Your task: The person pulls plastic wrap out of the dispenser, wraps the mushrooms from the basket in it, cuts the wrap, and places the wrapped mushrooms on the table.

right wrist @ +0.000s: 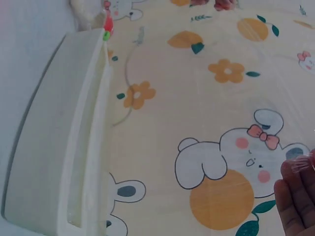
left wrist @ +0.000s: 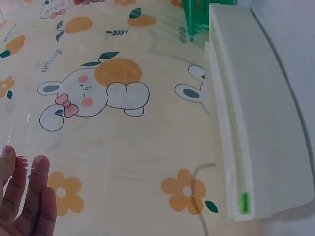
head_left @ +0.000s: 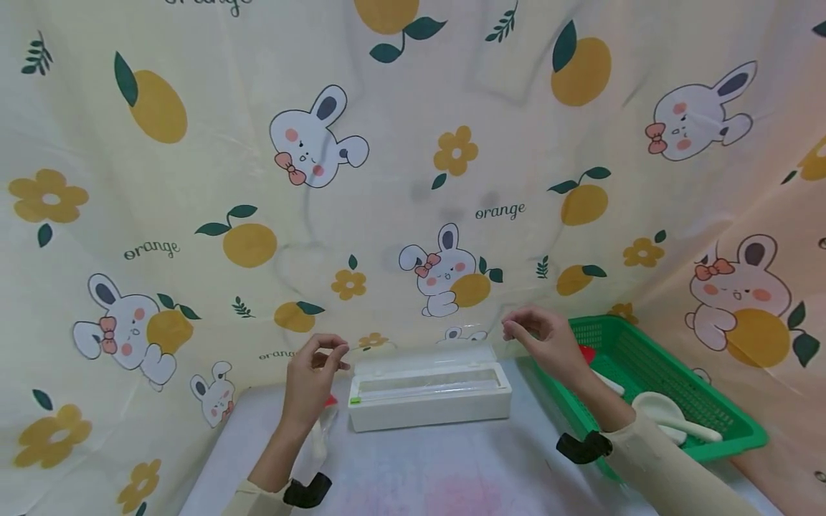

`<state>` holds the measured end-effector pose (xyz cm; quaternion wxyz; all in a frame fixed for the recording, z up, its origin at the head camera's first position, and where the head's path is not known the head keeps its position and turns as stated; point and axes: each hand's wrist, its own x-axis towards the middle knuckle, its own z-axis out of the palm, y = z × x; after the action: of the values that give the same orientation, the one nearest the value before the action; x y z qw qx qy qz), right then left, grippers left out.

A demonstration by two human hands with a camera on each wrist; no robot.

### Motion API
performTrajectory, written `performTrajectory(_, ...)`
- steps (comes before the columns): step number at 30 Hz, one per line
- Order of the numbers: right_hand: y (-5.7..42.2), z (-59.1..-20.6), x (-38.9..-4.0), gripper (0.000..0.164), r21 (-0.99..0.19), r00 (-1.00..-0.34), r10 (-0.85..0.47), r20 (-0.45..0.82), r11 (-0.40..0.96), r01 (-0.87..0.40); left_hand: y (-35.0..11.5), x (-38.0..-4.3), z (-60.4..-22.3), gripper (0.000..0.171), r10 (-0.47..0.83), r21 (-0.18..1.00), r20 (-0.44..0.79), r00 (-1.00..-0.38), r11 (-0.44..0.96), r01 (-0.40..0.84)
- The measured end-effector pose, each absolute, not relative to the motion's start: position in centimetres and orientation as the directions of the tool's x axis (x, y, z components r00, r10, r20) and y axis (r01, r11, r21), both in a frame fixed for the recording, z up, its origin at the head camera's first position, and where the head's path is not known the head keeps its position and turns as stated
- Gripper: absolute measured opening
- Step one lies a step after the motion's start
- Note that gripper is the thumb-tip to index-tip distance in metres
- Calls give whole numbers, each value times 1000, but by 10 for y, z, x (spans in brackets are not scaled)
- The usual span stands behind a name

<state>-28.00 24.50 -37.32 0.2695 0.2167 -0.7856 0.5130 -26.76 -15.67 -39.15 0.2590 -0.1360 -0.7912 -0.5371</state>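
A white cling film dispenser (head_left: 429,412) with a green slider (head_left: 355,400) rests on the table, its lid (head_left: 426,356) raised at the back. A sheet of clear cling film (left wrist: 30,132) stretches in the air between the two hands, hard to make out against the printed cloth. My left hand (head_left: 312,383) pinches one side of it, above the dispenser's left end. On the other side, my right hand (head_left: 548,344) pinches the film, raised higher, past the dispenser's right end. In the right wrist view the film bunches in creases at the fingertips (right wrist: 291,169).
A green basket (head_left: 736,437) at right holds a white ladle (head_left: 658,407), other white utensils and something red (head_left: 587,353). Behind my left wrist lies a white item with a red part (head_left: 319,433), partly hidden. Printed cloth (head_left: 400,158) hangs behind the table (head_left: 400,473).
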Motion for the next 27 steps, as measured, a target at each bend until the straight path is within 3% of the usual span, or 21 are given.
performTrajectory(15,257,-399,-254,12,-716,-770,-101,630,308,-626,-155,-237,-422,17,-4,811,524,-852,308,497)
performTrajectory(27,266,-421,-240,10,-714,-749,-190,635,226,-663,-157,-219,-440,13,57,908,320,-946,268,323)
